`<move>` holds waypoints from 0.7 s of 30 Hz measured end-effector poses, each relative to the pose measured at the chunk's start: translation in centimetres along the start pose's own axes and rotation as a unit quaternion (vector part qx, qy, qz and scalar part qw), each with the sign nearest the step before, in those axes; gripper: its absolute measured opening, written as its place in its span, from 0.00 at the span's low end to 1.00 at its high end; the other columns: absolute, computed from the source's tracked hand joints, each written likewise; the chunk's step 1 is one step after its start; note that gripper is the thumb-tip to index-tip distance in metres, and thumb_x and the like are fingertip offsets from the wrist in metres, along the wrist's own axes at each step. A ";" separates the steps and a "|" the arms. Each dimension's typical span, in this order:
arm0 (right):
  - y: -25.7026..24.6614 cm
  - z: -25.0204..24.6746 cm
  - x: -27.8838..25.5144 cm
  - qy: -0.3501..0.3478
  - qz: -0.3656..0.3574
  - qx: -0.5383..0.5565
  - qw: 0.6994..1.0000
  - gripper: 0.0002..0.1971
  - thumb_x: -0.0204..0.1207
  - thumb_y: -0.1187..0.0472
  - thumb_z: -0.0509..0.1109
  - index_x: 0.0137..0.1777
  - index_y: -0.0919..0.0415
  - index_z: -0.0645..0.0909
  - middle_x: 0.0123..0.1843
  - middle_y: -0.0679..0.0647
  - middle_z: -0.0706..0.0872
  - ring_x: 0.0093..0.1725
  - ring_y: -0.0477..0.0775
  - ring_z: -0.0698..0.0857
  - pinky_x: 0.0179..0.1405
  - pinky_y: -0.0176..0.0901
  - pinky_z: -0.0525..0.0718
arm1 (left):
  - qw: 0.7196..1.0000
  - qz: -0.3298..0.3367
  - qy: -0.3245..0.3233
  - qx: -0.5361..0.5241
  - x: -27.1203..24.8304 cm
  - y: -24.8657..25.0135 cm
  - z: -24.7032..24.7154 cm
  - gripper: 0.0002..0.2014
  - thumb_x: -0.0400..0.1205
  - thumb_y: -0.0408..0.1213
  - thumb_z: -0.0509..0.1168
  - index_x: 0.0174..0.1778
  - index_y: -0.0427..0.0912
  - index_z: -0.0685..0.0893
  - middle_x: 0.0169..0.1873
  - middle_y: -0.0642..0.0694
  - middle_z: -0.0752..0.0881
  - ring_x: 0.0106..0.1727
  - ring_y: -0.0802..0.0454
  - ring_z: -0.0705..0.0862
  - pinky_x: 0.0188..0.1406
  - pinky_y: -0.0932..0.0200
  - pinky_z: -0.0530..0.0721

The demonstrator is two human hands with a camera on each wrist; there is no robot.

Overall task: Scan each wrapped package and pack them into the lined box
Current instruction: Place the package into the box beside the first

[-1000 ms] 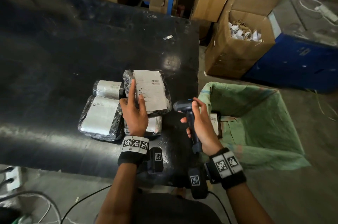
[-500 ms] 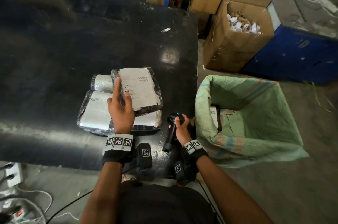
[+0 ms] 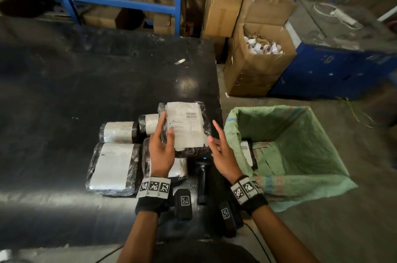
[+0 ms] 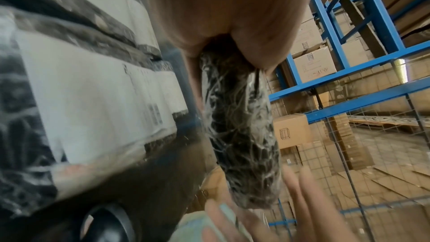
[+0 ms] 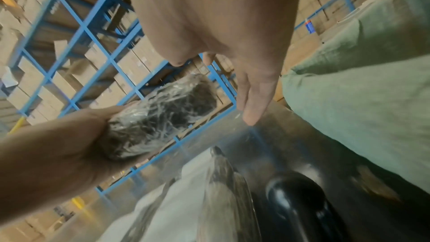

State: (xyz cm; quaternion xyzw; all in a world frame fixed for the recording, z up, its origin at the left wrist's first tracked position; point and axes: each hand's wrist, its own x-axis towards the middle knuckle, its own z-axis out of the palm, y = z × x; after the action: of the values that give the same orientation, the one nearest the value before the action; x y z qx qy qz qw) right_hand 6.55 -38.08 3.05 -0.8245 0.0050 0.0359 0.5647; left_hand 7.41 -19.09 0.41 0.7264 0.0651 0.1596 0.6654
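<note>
one wrapped package point(image 3: 184, 127) gripped by left hand point(image 3: 161, 153) at frame centre; right hand point(image 3: 223, 155) beside it, fingers point(image 3: 218, 131) spread, holding nothing; scanner point(image 3: 202, 176) lying on table point(image 3: 86, 90) below.

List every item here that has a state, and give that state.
left hand: grips the held package, lifted off the pile
held package: wrapped, label up
right hand: empty, fingers spread beside the package
scanner: lying on the table, released
table packages: wrapped, resting on the table
lined box: open, one package inside
scrap carton: open, holding paper scraps
</note>
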 end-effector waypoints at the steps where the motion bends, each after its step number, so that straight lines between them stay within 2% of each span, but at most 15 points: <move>1: -0.7 -0.3 0.4 -0.005 -0.008 0.014 1.000 0.27 0.87 0.51 0.60 0.84 0.40 0.59 0.67 0.28 0.77 0.63 0.27 0.82 0.62 0.25 0.79 | 1.000 0.003 -0.012 -0.012 0.0 0.2 1.1 0.25 0.88 0.48 0.62 0.83 0.58 0.69 0.78 0.57 0.76 0.80 0.54 0.75 0.76 0.37 0.78; 3: -1.6 -1.1 1.0 0.009 -0.023 0.045 0.999 0.27 0.87 0.59 0.60 0.85 0.49 0.60 0.72 0.25 0.70 0.69 0.20 0.74 0.64 0.20 0.75 | 0.999 0.001 -0.036 -0.028 0.1 0.7 3.2 0.25 0.88 0.48 0.62 0.83 0.56 0.70 0.80 0.54 0.75 0.81 0.54 0.73 0.78 0.37 0.76; 4: -1.7 -1.7 1.2 0.023 -0.024 0.050 0.998 0.27 0.87 0.60 0.61 0.85 0.51 0.61 0.74 0.28 0.70 0.72 0.22 0.72 0.67 0.22 0.75 | 0.999 0.000 -0.044 -0.032 0.1 1.0 4.2 0.25 0.88 0.48 0.62 0.83 0.56 0.70 0.80 0.54 0.75 0.81 0.55 0.73 0.78 0.38 0.76; 6: -1.2 -2.9 1.3 0.054 -0.026 0.031 0.998 0.27 0.87 0.56 0.62 0.85 0.48 0.62 0.80 0.36 0.70 0.78 0.33 0.71 0.76 0.36 0.75 | 0.997 -0.006 -0.062 -0.040 -0.1 1.3 6.0 0.26 0.87 0.49 0.62 0.83 0.58 0.70 0.77 0.58 0.77 0.78 0.58 0.76 0.76 0.40 0.79; 8: -0.2 -4.6 1.4 0.069 -0.020 0.022 0.997 0.27 0.86 0.51 0.62 0.84 0.43 0.63 0.80 0.42 0.74 0.77 0.40 0.76 0.74 0.48 0.80 | 0.996 -0.008 -0.080 -0.037 -0.1 1.5 7.7 0.26 0.86 0.51 0.62 0.83 0.61 0.70 0.71 0.62 0.79 0.73 0.62 0.79 0.73 0.42 0.82; 9: 0.2 -5.6 1.4 0.076 -0.012 0.026 0.997 0.26 0.86 0.51 0.62 0.83 0.42 0.63 0.79 0.42 0.76 0.74 0.40 0.79 0.71 0.49 0.82 | 0.996 -0.008 -0.089 -0.032 -0.2 1.6 8.7 0.26 0.86 0.53 0.62 0.82 0.63 0.70 0.70 0.62 0.79 0.73 0.60 0.79 0.72 0.42 0.82; 11: 0.8 -7.8 1.5 0.089 -0.017 0.026 0.996 0.26 0.86 0.53 0.62 0.83 0.42 0.64 0.76 0.34 0.76 0.72 0.34 0.79 0.69 0.46 0.83 | 0.995 -0.005 -0.102 -0.019 -0.4 1.7 10.7 0.27 0.86 0.55 0.62 0.83 0.65 0.68 0.71 0.58 0.79 0.74 0.55 0.79 0.73 0.39 0.81; 13: 1.2 -10.1 1.6 0.094 -0.032 0.021 0.995 0.26 0.87 0.56 0.62 0.84 0.44 0.64 0.74 0.26 0.72 0.73 0.28 0.75 0.72 0.39 0.80 | 0.995 0.010 -0.104 -0.002 -0.8 2.0 13.1 0.27 0.86 0.54 0.61 0.83 0.64 0.68 0.70 0.63 0.78 0.72 0.56 0.79 0.73 0.41 0.81; 15: 2.0 -12.8 1.9 0.092 -0.032 0.020 0.995 0.26 0.86 0.56 0.62 0.84 0.45 0.64 0.75 0.26 0.71 0.74 0.31 0.75 0.72 0.38 0.80 | 0.994 0.020 -0.107 0.019 -1.5 2.8 15.5 0.26 0.87 0.53 0.59 0.83 0.63 0.67 0.69 0.70 0.76 0.69 0.62 0.79 0.72 0.46 0.81; 16: 2.6 -14.2 2.1 0.090 -0.026 0.018 0.995 0.27 0.86 0.56 0.62 0.84 0.45 0.64 0.76 0.29 0.72 0.75 0.35 0.75 0.72 0.40 0.80 | 0.992 0.018 -0.117 0.037 -1.9 3.3 16.8 0.26 0.88 0.54 0.58 0.84 0.64 0.65 0.69 0.71 0.76 0.68 0.64 0.78 0.72 0.48 0.81; 17: 3.5 -15.7 2.4 0.090 -0.013 0.007 0.996 0.27 0.86 0.56 0.63 0.84 0.45 0.64 0.78 0.34 0.73 0.76 0.39 0.76 0.73 0.43 0.79 | 0.989 0.015 -0.135 0.064 -2.2 3.5 17.9 0.26 0.89 0.55 0.55 0.84 0.66 0.63 0.69 0.67 0.78 0.68 0.61 0.79 0.71 0.48 0.80; 19: 5.3 -19.0 3.3 0.082 0.020 -0.020 0.996 0.27 0.85 0.55 0.64 0.83 0.44 0.66 0.80 0.44 0.74 0.78 0.45 0.75 0.76 0.49 0.77 | 0.976 0.002 -0.163 0.145 -2.7 3.1 20.0 0.27 0.90 0.57 0.49 0.87 0.65 0.56 0.70 0.49 0.79 0.68 0.48 0.80 0.69 0.45 0.79; 21: 7.2 -22.6 5.0 0.051 0.070 -0.062 0.994 0.27 0.85 0.58 0.64 0.83 0.47 0.66 0.80 0.50 0.75 0.78 0.49 0.75 0.78 0.51 0.74 | 0.960 0.019 -0.156 0.233 -2.7 1.8 21.8 0.32 0.88 0.59 0.44 0.88 0.54 0.56 0.74 0.37 0.74 0.76 0.36 0.73 0.74 0.40 0.75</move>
State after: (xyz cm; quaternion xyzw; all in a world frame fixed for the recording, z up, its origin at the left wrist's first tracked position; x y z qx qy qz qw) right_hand 12.35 -61.56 4.11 -0.8565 0.0896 0.0334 0.5072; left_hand 11.61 -40.76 0.37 0.8783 -0.0182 0.0375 0.4764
